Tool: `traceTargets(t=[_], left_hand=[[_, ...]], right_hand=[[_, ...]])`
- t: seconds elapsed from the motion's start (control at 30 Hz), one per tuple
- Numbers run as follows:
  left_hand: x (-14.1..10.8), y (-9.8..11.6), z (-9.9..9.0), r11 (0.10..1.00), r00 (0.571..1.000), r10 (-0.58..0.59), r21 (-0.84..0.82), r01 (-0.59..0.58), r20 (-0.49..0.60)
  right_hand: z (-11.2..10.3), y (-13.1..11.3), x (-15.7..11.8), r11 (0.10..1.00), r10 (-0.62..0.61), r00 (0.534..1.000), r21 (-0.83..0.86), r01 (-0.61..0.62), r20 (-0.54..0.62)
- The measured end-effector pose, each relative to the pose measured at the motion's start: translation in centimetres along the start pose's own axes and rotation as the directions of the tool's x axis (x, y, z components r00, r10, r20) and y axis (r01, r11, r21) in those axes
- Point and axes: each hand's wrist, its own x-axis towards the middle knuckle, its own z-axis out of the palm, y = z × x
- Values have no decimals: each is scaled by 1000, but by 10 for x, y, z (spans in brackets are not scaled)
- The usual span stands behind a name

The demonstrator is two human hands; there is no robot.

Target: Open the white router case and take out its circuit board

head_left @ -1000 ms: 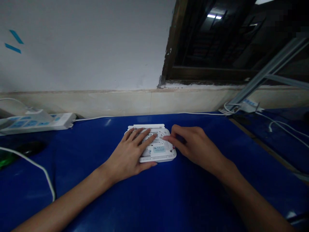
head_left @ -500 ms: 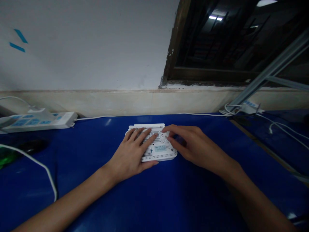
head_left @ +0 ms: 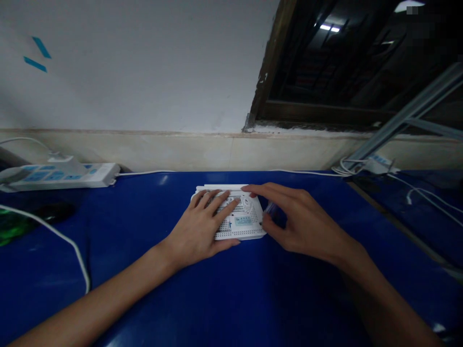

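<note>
A white flat device [head_left: 253, 231] with rows of small holes and a pale blue label lies on the blue table [head_left: 224, 294]. My left hand [head_left: 198, 224] rests across its left part, fingers spread on top and thumb along the near edge. My right hand [head_left: 292, 217] is at the device's right side. Its index finger reaches over the far right corner, while the thumb is near the right edge, with a gap between them. A small pale, blurred shape shows between those fingers; I cannot make out what it is.
A white power strip [head_left: 97, 176] with a plug lies at the back left. Near it are a white cable [head_left: 68, 238] and a dark object with green [head_left: 18, 226]. At the right stand a metal frame [head_left: 394, 125] and cables by a white adapter [head_left: 379, 165].
My right thumb has moved away from the index finger, widening the gap between them. The view has shifted slightly, and my left hand stays on the device.
</note>
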Motion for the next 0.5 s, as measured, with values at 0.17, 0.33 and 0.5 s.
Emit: traceTargets(t=[0.17, 0.33, 0.5], left_hand=[[1, 0, -1, 1000, 1000, 1, -3, -1, 11], [1, 0, 0, 1000, 1000, -2, -3, 2, 16], [0, 0, 0, 1000, 1000, -2, -15, 2, -2]], right_hand=[[2, 2, 1, 999, 34, 999, -9, -34, -33], [2, -1, 2, 999, 14, 1000, -33, -14, -3], [6, 0, 3, 999, 20, 999, -43, -21, -29]])
